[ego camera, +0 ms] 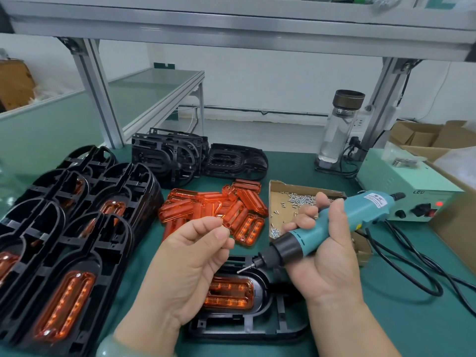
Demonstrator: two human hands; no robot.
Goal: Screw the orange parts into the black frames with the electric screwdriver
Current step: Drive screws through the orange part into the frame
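On the green bench, with stacks of finished frames off to my left, the black frame lies flat right in front of me, its orange part sitting in the pocket. My right hand is wrapped round the screwdriver, bit just above the frame's far edge, and my left hand pinches what I reckon is a screw, too tiny to swear to. Trick now imo: seat it on the bit, go in dead upright, push gently so the plastic doesn't crack.
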